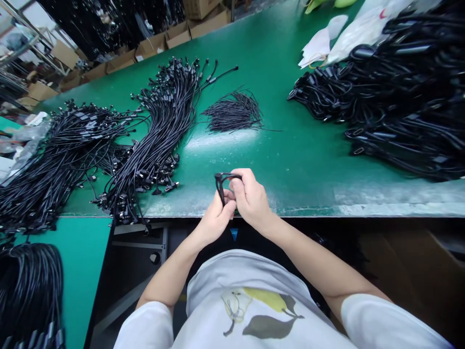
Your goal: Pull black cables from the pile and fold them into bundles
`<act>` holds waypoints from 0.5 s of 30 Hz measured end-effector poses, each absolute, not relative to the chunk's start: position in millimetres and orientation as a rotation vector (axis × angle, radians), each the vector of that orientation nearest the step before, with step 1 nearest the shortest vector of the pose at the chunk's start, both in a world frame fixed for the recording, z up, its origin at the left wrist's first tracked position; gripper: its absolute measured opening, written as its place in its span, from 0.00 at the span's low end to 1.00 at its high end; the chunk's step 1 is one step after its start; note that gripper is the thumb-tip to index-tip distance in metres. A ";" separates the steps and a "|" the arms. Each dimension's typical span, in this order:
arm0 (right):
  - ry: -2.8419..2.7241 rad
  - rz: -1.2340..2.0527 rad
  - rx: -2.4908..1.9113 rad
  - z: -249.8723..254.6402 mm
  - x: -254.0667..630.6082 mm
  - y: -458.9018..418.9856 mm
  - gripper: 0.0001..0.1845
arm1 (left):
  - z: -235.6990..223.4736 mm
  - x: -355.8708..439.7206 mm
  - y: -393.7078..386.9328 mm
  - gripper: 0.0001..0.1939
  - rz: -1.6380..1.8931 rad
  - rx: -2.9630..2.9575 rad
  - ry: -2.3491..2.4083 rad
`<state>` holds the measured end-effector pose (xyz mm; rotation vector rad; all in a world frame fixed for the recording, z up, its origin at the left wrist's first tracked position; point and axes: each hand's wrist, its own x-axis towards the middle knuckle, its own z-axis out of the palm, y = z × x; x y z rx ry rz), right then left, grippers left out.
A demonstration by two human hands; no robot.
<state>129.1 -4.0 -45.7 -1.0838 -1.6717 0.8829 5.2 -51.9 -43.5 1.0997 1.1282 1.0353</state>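
A black cable (219, 180) is bent into a small loop between my two hands, just above the table's front edge. My left hand (217, 217) closes its fingers and thumb on the lower part of the loop. From the right, my right hand (251, 198) pinches the upper part, its fingers curled over. The fingertips of both hands meet, so part of the cable is hidden. Beyond the hands lies a small pile of short thin black ties (234, 112). To its left a bundle of straight black cables (163, 121) with connectors at both ends spreads across the table.
The green table (276, 160) runs across the view. Another cable bundle (61, 160) lies at left, and more cables (32, 286) hang lower left. A large heap of folded cables (410, 97) fills the right, beside white plastic bags (358, 39). Cardboard boxes (150, 47) line the far edge.
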 end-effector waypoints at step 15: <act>-0.981 1.804 -0.668 -17.0 133.5 -6.4 0.13 | -50.5 5.6 -56.4 0.25 0.710 0.987 0.750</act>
